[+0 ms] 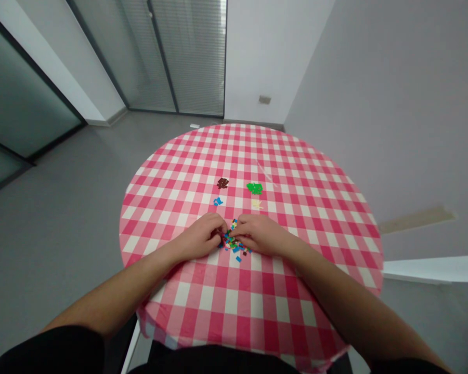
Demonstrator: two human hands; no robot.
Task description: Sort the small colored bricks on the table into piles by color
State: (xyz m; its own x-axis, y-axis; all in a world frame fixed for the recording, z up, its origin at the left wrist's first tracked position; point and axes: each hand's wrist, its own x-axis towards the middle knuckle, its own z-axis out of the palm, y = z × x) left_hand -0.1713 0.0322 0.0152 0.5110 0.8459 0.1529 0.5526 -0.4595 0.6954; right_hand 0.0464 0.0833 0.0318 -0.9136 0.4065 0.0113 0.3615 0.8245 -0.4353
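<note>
At the far left, a glass partition (19,88) with dark frames stands beyond the grey floor (54,208), and slatted blinds (191,57) hang behind the glass further along the back. The round counter (179,171), covered by a pink-and-white checked cloth, fills the middle of the view. The bare left forearm (117,296) reaches in from the lower left, and the left hand (198,238) rests on the cloth at the edge of a scattered pile of small plastic bricks (234,243) in mixed colours, including blue, green and dark brown. Its fingers (218,224) are curled over the pile's left side. The right hand (259,234) comes in from the other side, with its fingers (238,231) curled over the pile and close to the left hand's fingertips. Neither hand clearly shows whether a brick is clamped between its fingers, so I cannot tell. Further across the cloth, beyond the hands, lie a blue cluster (218,201), a dark brown heap (222,183), a green heap (255,188) and a pale yellow cluster (256,204). On the right, a white wall (265,57) carries a small wall plate (264,99), and a grey wall (390,114) runs down the side.
</note>
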